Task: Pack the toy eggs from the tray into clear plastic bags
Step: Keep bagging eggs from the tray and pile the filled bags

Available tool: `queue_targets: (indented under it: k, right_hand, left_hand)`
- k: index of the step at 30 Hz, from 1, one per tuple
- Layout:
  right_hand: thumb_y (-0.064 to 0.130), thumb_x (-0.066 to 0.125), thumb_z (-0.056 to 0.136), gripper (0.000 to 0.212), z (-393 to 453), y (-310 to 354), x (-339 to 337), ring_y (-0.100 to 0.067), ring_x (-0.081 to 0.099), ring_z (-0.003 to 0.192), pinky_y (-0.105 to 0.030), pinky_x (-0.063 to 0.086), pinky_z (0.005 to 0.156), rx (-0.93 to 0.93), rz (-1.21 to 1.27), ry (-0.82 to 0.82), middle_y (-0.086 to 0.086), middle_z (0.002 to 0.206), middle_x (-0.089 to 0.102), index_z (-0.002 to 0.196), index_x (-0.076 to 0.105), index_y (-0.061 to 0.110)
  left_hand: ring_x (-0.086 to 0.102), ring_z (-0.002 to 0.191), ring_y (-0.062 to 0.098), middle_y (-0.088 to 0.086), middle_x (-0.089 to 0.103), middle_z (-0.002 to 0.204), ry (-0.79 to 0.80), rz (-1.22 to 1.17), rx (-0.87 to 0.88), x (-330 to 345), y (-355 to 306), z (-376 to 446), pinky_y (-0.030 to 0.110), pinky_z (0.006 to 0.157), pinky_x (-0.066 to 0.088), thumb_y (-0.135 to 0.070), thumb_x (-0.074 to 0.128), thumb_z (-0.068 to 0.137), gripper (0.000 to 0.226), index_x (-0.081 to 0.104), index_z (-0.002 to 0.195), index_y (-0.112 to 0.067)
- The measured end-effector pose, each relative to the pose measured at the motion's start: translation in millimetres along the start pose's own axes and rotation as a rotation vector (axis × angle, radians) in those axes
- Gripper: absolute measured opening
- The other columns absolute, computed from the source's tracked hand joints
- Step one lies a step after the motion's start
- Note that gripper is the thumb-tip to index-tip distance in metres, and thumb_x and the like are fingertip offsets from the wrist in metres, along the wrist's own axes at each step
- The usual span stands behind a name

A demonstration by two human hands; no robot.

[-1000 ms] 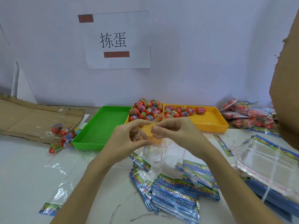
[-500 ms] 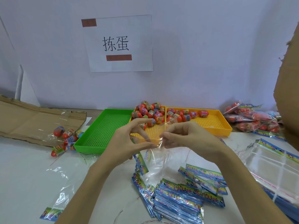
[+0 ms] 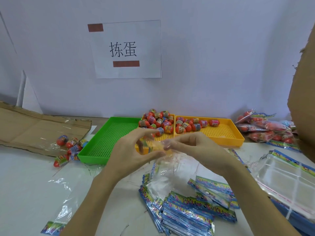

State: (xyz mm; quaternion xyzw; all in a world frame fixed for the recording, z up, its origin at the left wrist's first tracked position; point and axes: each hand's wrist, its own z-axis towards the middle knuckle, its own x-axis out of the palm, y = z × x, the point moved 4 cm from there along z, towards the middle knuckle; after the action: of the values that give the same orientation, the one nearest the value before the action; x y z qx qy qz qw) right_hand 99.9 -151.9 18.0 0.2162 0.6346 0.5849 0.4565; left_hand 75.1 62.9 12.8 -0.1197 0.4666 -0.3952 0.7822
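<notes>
Both hands are raised in front of the trays, holding the top of one clear plastic bag [image 3: 166, 169] that hangs down between them. My left hand [image 3: 134, 150] pinches its left edge, fingers curled, and my right hand [image 3: 185, 146] pinches the right edge. Orange toy eggs [image 3: 158, 121] with printed bands are heaped in the yellow tray [image 3: 221, 133] just behind my fingers. Its left part is hidden by my hands. The bag I hold has no egg in it.
A green tray [image 3: 109, 138] without eggs stands left of the yellow one. Loose eggs [image 3: 71, 145] lie by brown cardboard [image 3: 34, 128] at the left. Filled bags [image 3: 265, 128] pile at the far right. Stacks of flat bags [image 3: 196, 206] lie near me, and another stack [image 3: 288, 178] to the right.
The camera has tilted up a little. My hands have drawn slightly apart on the bag's top edge, and my left fingers have spread wider.
</notes>
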Motion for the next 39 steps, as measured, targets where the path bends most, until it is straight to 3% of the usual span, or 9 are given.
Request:
queue_targets:
  k: [2,5,9,14,21,26,30,35,39]
  right_hand:
    - [0.037,0.061,0.103,0.027,2.6,6.0,4.6,-0.019,0.071,0.108,-0.040,0.053,0.103,-0.063,-0.088,-0.100,0.008,0.106,0.079,0.100,0.082,0.021]
    - [0.031,0.062,0.104,0.026,5.0,11.6,19.5,-0.006,0.073,0.090,-0.025,0.055,0.084,-0.163,-0.244,-0.125,0.007,0.090,0.079,0.096,0.081,0.016]
    - [0.032,0.061,0.104,0.029,7.2,9.9,32.7,-0.013,0.070,0.086,-0.041,0.058,0.082,-0.233,-0.368,-0.139,0.006,0.087,0.076,0.090,0.082,0.017]
    - [0.035,0.056,0.105,0.031,5.9,13.8,19.5,-0.012,0.072,0.079,-0.036,0.058,0.075,-0.303,-0.286,-0.315,0.008,0.083,0.077,0.095,0.081,0.020]
    - [0.013,0.057,0.105,0.018,14.5,-13.0,14.2,-0.006,0.071,0.098,-0.038,0.061,0.088,-0.197,-0.250,-0.420,0.010,0.100,0.076,0.112,0.072,0.019]
    - [0.005,0.048,0.106,0.032,44.3,-17.0,40.7,-0.010,0.044,0.143,-0.033,0.037,0.119,-0.132,-0.485,-0.291,0.005,0.149,0.057,0.123,0.070,0.022]
    - [0.005,0.046,0.107,0.039,82.0,-11.1,44.6,0.003,0.055,0.088,-0.008,0.042,0.078,-0.073,-0.628,-0.273,0.001,0.125,0.066,0.139,0.061,0.022]
    - [0.023,0.071,0.098,0.013,115.0,-17.0,52.7,-0.021,0.062,0.106,-0.035,0.053,0.092,0.035,-0.787,-0.145,-0.003,0.129,0.068,0.110,0.073,0.023]
    - [0.024,0.072,0.097,0.002,117.8,-20.8,53.4,-0.015,0.060,0.090,-0.023,0.048,0.073,0.050,-0.718,-0.179,0.003,0.106,0.067,0.097,0.070,0.022]
  left_hand:
    - [0.050,0.118,0.000,-0.020,0.057,0.130,-0.040,0.113,0.062,-2.1,-1.6,0.6,0.018,0.100,0.037,-0.082,0.072,0.070,0.079,0.066,0.135,-0.039]
    - [0.041,0.136,-0.001,-0.027,0.053,0.139,0.034,0.168,0.128,1.6,-5.2,0.2,0.025,0.111,0.023,-0.081,0.076,0.067,0.085,0.059,0.141,-0.044]
    - [0.067,0.105,0.002,-0.023,0.070,0.116,0.185,-0.105,0.051,15.0,-3.7,1.0,0.019,0.090,0.049,-0.045,0.094,0.073,0.069,0.067,0.135,-0.034]
    - [0.069,0.063,0.013,-0.012,0.077,0.085,0.053,-0.140,-0.104,3.7,11.3,4.1,0.031,0.064,0.058,-0.037,0.092,0.075,0.027,0.077,0.097,-0.037]
    - [0.075,0.070,0.012,-0.005,0.080,0.082,-0.229,-0.396,-0.459,-14.9,41.9,-0.1,0.025,0.057,0.059,-0.028,0.097,0.070,0.030,0.080,0.095,-0.024]
    - [0.078,0.068,0.026,-0.001,0.080,0.091,-0.281,-0.481,-0.525,-17.7,44.3,-2.9,0.035,0.062,0.064,-0.029,0.098,0.066,0.043,0.076,0.102,-0.020]
    - [0.077,0.065,0.035,0.004,0.080,0.093,-0.311,-0.608,-0.572,-17.4,45.2,-3.1,0.042,0.057,0.065,-0.019,0.098,0.068,0.045,0.074,0.105,-0.014]
    - [0.078,0.073,0.033,0.008,0.079,0.096,-0.314,-0.540,-0.549,-18.4,48.9,-2.8,0.039,0.061,0.065,-0.018,0.098,0.069,0.040,0.076,0.102,-0.017]
    - [0.078,0.079,0.031,0.010,0.078,0.097,-0.288,-0.459,-0.527,-15.9,52.4,-2.0,0.051,0.073,0.066,-0.021,0.099,0.069,0.034,0.078,0.097,-0.021]
